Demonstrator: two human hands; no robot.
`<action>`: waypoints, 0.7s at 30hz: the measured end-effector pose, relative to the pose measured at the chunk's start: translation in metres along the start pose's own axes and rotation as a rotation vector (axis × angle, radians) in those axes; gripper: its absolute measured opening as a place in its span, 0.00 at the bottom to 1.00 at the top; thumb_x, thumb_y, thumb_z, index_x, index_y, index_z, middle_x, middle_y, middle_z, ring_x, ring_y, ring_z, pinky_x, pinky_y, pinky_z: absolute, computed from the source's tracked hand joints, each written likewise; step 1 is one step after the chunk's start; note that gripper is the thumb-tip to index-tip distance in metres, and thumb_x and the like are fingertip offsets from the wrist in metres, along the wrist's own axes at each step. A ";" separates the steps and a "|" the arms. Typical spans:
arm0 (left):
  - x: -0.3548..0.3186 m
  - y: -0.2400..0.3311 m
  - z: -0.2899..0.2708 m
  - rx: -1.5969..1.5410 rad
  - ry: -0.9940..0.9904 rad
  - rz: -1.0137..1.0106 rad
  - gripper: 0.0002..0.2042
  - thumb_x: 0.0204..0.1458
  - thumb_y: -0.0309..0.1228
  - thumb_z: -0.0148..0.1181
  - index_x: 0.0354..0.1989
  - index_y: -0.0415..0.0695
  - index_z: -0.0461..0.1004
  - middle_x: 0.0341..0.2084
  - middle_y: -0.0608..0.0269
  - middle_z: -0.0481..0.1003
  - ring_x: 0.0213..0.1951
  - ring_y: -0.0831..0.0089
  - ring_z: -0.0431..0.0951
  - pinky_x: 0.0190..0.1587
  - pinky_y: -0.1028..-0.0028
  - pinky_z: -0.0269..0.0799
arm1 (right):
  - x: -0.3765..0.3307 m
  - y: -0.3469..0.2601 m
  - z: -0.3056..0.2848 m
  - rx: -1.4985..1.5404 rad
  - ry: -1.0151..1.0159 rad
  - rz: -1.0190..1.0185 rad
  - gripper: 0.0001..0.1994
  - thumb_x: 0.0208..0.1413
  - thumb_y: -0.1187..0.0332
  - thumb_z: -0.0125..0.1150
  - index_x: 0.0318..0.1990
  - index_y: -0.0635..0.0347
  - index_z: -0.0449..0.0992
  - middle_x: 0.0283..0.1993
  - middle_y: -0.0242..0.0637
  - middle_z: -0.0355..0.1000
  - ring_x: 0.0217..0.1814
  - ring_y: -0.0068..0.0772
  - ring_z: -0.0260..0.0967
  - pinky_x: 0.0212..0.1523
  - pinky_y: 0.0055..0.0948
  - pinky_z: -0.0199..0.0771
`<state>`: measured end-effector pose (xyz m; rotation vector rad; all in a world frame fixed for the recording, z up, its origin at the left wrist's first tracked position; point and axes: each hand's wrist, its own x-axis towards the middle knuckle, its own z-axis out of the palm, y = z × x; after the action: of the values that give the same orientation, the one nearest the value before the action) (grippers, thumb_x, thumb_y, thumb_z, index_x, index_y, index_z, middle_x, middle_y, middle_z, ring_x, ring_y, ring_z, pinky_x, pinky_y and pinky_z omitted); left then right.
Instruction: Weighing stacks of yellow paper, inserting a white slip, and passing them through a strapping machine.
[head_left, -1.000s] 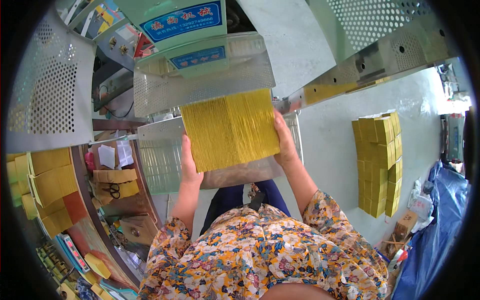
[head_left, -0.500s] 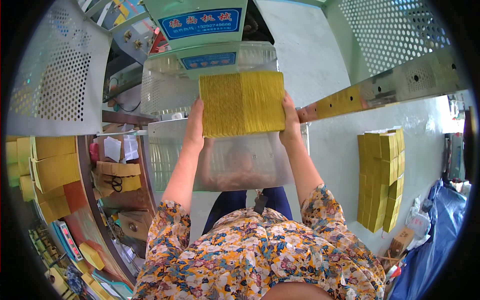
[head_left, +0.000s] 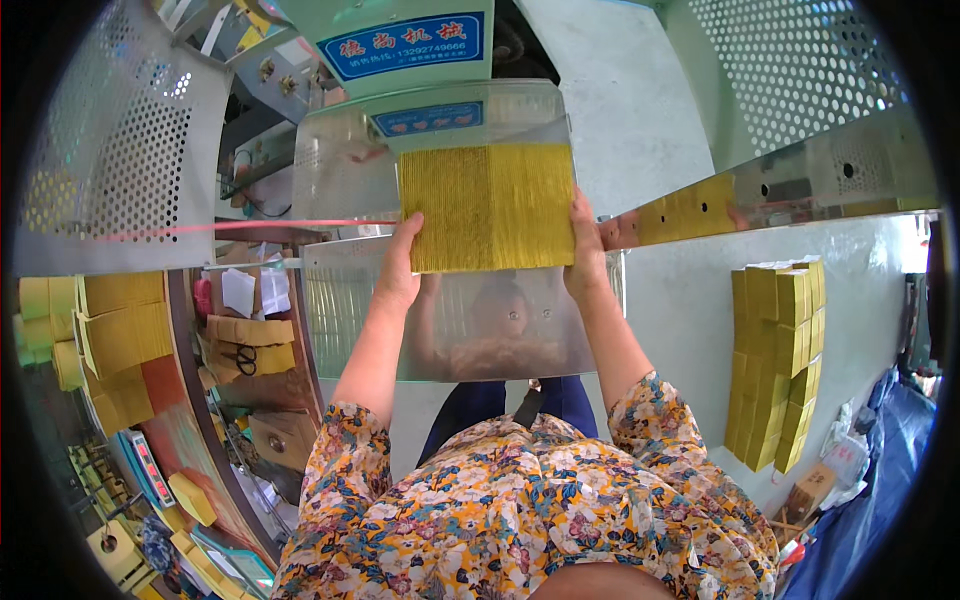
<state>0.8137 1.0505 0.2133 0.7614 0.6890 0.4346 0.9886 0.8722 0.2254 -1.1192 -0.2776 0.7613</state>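
A thick block of stacked yellow paper sheets (head_left: 490, 207) is held level between my two hands, over a shiny metal tray (head_left: 350, 330) in front of me. My left hand (head_left: 400, 262) presses against its left end, with the thumb along the near left corner. My right hand (head_left: 586, 245) grips the right end the same way. Ridged sheet edges show on top, darker on the left half and smoother on the right. The fingers under and behind the block are mostly hidden. My forearms are mirrored in the tray's polished surface.
A metal bar (head_left: 770, 190) with holes runs out to the right. Stacked yellow paper blocks (head_left: 775, 365) stand on the floor at right, near a blue tarp (head_left: 860, 490). On the left are a perforated panel (head_left: 130, 160), a bench with yellow paper (head_left: 125, 320) and black scissors (head_left: 243, 360).
The view has shifted slightly, so the surroundings sit a little further right. The paper block stays between both hands, and a pink-red streak now crosses the left side.
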 end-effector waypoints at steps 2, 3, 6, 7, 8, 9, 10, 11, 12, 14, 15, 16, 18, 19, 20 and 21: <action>0.001 0.000 0.004 0.010 -0.026 -0.009 0.25 0.59 0.41 0.54 0.60 0.40 0.64 0.54 0.62 0.70 0.57 0.72 0.68 0.61 0.69 0.61 | 0.004 0.007 -0.006 0.020 -0.004 -0.012 0.32 0.65 0.54 0.45 0.71 0.62 0.51 0.69 0.37 0.56 0.72 0.32 0.51 0.70 0.31 0.49; 0.001 0.000 0.008 0.016 -0.051 -0.017 0.25 0.59 0.41 0.54 0.60 0.40 0.64 0.54 0.62 0.70 0.57 0.72 0.68 0.61 0.69 0.61 | 0.005 0.010 -0.011 0.036 -0.010 -0.024 0.32 0.65 0.53 0.45 0.71 0.62 0.52 0.69 0.37 0.56 0.72 0.32 0.51 0.70 0.31 0.49; 0.000 -0.009 0.002 0.022 -0.092 0.044 0.25 0.59 0.41 0.54 0.61 0.40 0.62 0.55 0.62 0.69 0.58 0.72 0.68 0.61 0.71 0.61 | 0.006 0.018 -0.018 -0.008 0.021 -0.038 0.33 0.64 0.52 0.47 0.71 0.61 0.52 0.69 0.37 0.56 0.72 0.32 0.51 0.70 0.32 0.49; 0.002 -0.008 -0.001 0.025 -0.102 0.033 0.25 0.59 0.41 0.54 0.61 0.40 0.62 0.55 0.62 0.69 0.58 0.72 0.68 0.61 0.71 0.61 | 0.005 0.016 -0.017 -0.008 0.036 -0.042 0.33 0.64 0.52 0.47 0.71 0.61 0.52 0.69 0.37 0.56 0.72 0.32 0.51 0.70 0.32 0.49; 0.003 -0.006 -0.005 0.044 -0.136 0.036 0.26 0.59 0.41 0.54 0.62 0.41 0.61 0.56 0.62 0.68 0.58 0.72 0.68 0.61 0.71 0.61 | 0.005 0.014 -0.015 0.021 0.032 -0.002 0.33 0.64 0.51 0.48 0.70 0.61 0.53 0.69 0.37 0.57 0.71 0.32 0.52 0.69 0.32 0.50; 0.001 -0.005 -0.006 0.060 -0.167 0.035 0.26 0.60 0.41 0.53 0.63 0.41 0.59 0.56 0.62 0.68 0.58 0.73 0.67 0.61 0.71 0.61 | 0.002 0.011 -0.012 0.049 0.029 0.042 0.33 0.64 0.51 0.48 0.70 0.60 0.53 0.69 0.36 0.57 0.71 0.31 0.53 0.69 0.32 0.51; 0.000 -0.004 -0.006 0.058 -0.171 0.022 0.26 0.60 0.41 0.53 0.63 0.41 0.59 0.56 0.62 0.68 0.58 0.73 0.67 0.61 0.71 0.61 | 0.001 0.011 -0.012 0.046 0.043 0.046 0.33 0.64 0.51 0.48 0.70 0.60 0.53 0.69 0.36 0.57 0.71 0.31 0.53 0.69 0.32 0.51; 0.001 -0.004 -0.006 0.095 -0.164 0.008 0.27 0.60 0.41 0.53 0.64 0.41 0.58 0.57 0.62 0.67 0.58 0.73 0.67 0.61 0.71 0.60 | 0.001 0.011 -0.012 0.044 0.040 0.050 0.30 0.64 0.51 0.48 0.67 0.59 0.58 0.66 0.36 0.61 0.68 0.30 0.56 0.67 0.32 0.54; 0.000 -0.002 -0.002 0.133 -0.158 -0.002 0.28 0.60 0.41 0.53 0.65 0.41 0.57 0.57 0.61 0.67 0.59 0.74 0.67 0.61 0.71 0.60 | 0.001 0.011 -0.011 0.042 0.034 0.053 0.27 0.64 0.51 0.48 0.64 0.58 0.63 0.62 0.35 0.65 0.66 0.30 0.59 0.66 0.33 0.56; -0.006 -0.001 0.007 0.145 -0.165 -0.004 0.28 0.60 0.41 0.53 0.65 0.41 0.56 0.57 0.61 0.67 0.59 0.74 0.67 0.62 0.70 0.60 | -0.002 0.010 -0.011 0.053 0.057 0.066 0.26 0.64 0.51 0.48 0.63 0.58 0.64 0.62 0.35 0.66 0.66 0.30 0.59 0.65 0.33 0.56; -0.007 -0.001 0.011 0.163 -0.168 0.010 0.29 0.60 0.41 0.54 0.65 0.40 0.56 0.57 0.60 0.67 0.59 0.74 0.66 0.62 0.70 0.59 | 0.000 0.009 -0.010 0.070 0.064 0.072 0.26 0.64 0.51 0.49 0.62 0.58 0.65 0.61 0.34 0.67 0.65 0.30 0.60 0.65 0.33 0.57; -0.007 -0.003 0.014 0.158 -0.165 0.013 0.29 0.60 0.41 0.54 0.65 0.40 0.56 0.57 0.60 0.67 0.59 0.74 0.66 0.62 0.70 0.59 | 0.000 0.008 -0.010 0.066 0.060 0.073 0.26 0.64 0.51 0.49 0.62 0.58 0.65 0.61 0.34 0.67 0.65 0.30 0.60 0.65 0.33 0.57; -0.006 -0.007 0.019 0.238 -0.151 0.049 0.30 0.60 0.42 0.54 0.65 0.39 0.56 0.57 0.60 0.67 0.59 0.73 0.66 0.62 0.70 0.59 | -0.003 0.006 -0.008 0.088 0.096 0.106 0.26 0.64 0.50 0.50 0.62 0.58 0.66 0.60 0.34 0.67 0.65 0.29 0.60 0.65 0.33 0.57; -0.006 -0.006 0.017 0.238 -0.145 0.053 0.30 0.60 0.42 0.54 0.65 0.39 0.56 0.57 0.60 0.67 0.59 0.73 0.66 0.62 0.70 0.59 | -0.003 0.006 -0.006 0.090 0.089 0.109 0.26 0.64 0.50 0.50 0.62 0.58 0.66 0.60 0.34 0.67 0.65 0.29 0.60 0.65 0.33 0.57; -0.005 -0.005 0.013 0.222 -0.138 0.045 0.30 0.60 0.43 0.53 0.66 0.39 0.55 0.58 0.60 0.66 0.59 0.73 0.66 0.61 0.70 0.59 | -0.003 0.006 -0.003 0.087 0.075 0.098 0.26 0.64 0.50 0.50 0.62 0.58 0.66 0.60 0.33 0.67 0.64 0.29 0.60 0.65 0.32 0.57; -0.005 -0.006 0.012 0.207 -0.136 0.035 0.30 0.60 0.43 0.53 0.66 0.39 0.55 0.58 0.61 0.66 0.59 0.73 0.66 0.61 0.70 0.60 | -0.004 0.006 -0.002 0.085 0.065 0.085 0.26 0.64 0.51 0.50 0.62 0.58 0.66 0.60 0.33 0.67 0.64 0.29 0.60 0.65 0.32 0.57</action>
<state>0.8194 1.0381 0.2165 0.9904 0.5992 0.3426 0.9846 0.8696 0.2200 -1.0787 -0.1428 0.8032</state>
